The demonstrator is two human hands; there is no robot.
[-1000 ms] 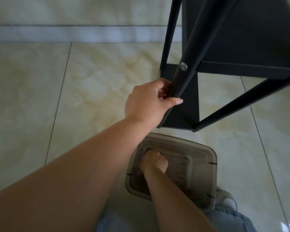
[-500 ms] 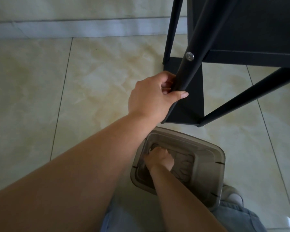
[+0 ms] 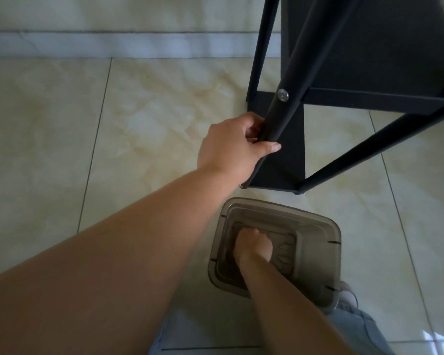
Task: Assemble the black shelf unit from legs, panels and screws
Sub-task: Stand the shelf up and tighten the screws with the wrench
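The black shelf unit (image 3: 369,47) stands upright on the tiled floor at the upper right, with a lower panel (image 3: 285,160) near the floor. My left hand (image 3: 231,147) grips its near front leg (image 3: 290,80) just below a silver screw head (image 3: 283,95). My right hand (image 3: 254,245) reaches down into a translucent grey plastic box (image 3: 318,252) on the floor in front of the unit. Its fingers are curled downward at the box's bottom, and whatever lies under them is hidden.
Pale marble-look floor tiles spread to the left, ending at a light skirting strip (image 3: 113,44) along the wall. My grey shoe (image 3: 347,295) and jeans leg (image 3: 356,326) sit just right of the box. Another black leg (image 3: 369,147) slants across the right.
My left hand keeps its grip on the leg. My right hand stays inside the box and has shifted a little there. The view has drifted slightly.
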